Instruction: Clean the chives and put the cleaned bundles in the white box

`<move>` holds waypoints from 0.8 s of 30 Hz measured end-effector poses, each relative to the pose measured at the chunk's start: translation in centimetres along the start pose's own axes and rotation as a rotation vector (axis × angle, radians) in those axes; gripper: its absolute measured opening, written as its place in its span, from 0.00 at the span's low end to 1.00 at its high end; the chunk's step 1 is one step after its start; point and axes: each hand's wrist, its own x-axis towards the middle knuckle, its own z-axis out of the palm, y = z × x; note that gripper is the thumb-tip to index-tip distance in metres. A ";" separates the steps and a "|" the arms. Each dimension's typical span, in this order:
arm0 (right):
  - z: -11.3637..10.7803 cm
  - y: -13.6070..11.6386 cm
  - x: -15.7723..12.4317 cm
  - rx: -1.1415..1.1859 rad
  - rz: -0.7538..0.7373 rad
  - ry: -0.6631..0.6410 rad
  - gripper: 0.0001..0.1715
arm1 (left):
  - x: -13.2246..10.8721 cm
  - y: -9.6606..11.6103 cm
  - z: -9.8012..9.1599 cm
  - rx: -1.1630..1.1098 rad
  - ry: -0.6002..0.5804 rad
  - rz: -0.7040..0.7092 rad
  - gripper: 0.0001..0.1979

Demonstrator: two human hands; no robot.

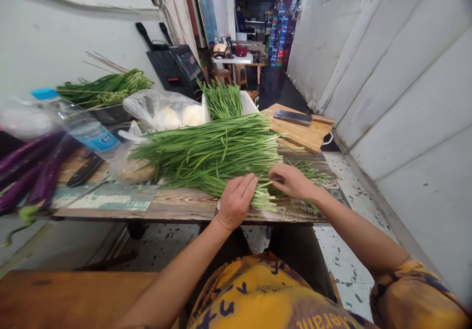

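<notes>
A large heap of garlic chives lies across the wooden table, leaves to the left and pale stem ends to the right. My left hand is on the near edge of the heap, its fingers together and curved over several stems. Just right of the stem ends, my right hand is closed, with thumb and fingertips drawn together in a pinch. What sits between those fingertips is too small to make out. Loose trimmings are scattered beside and beneath my right hand.
A cleaver rests on a cutting board at the back right. Behind the heap stands a white container holding more chives. Leftward are a water bottle, purple eggplants, a black-handled knife and bagged vegetables.
</notes>
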 end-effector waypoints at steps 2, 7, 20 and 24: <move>0.0 -0.7 -0.4 0.058 -0.009 -0.010 0.04 | 0.1 0.0 0.1 0.005 -0.027 0.022 0.20; 0.8 -1.5 -0.2 0.140 -0.009 0.028 0.06 | 0.5 0.1 0.0 0.034 -0.025 0.038 0.15; -1.7 0.9 -1.9 -0.173 0.003 0.077 0.10 | 0.1 0.0 0.2 0.019 -0.020 0.055 0.16; 0.2 -0.2 -1.4 0.045 -0.149 0.002 0.16 | 0.1 0.0 0.1 -0.001 -0.006 0.063 0.16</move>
